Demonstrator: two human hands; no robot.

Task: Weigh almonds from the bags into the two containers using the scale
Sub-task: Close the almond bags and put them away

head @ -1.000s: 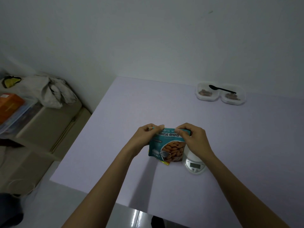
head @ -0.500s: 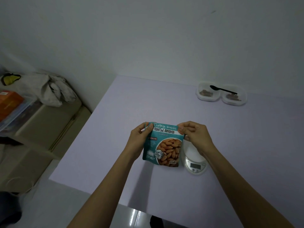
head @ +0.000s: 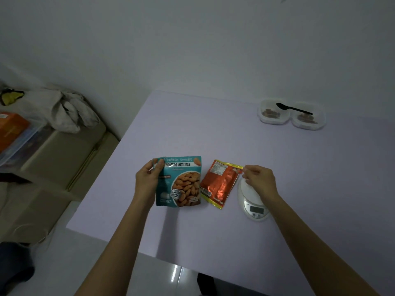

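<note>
My left hand holds a teal roasted-almonds bag upright by its top left corner, with its bottom on the lilac table. An orange foil bag lies flat just right of it. My right hand hovers over the white scale, with its fingertips pinched at the orange bag's top right corner. Two clear containers, each with a few almonds, stand at the far right. A black spoon lies across both.
The table's left edge drops to cardboard boxes with a crumpled grey cloth on top. An orange box sits in a clear bin at the far left. A wall stands behind the table.
My right hand let go of the teal bag and moved right to the orange bag's corner. My left hand carried the teal bag left, uncovering the orange bag that was behind it.
</note>
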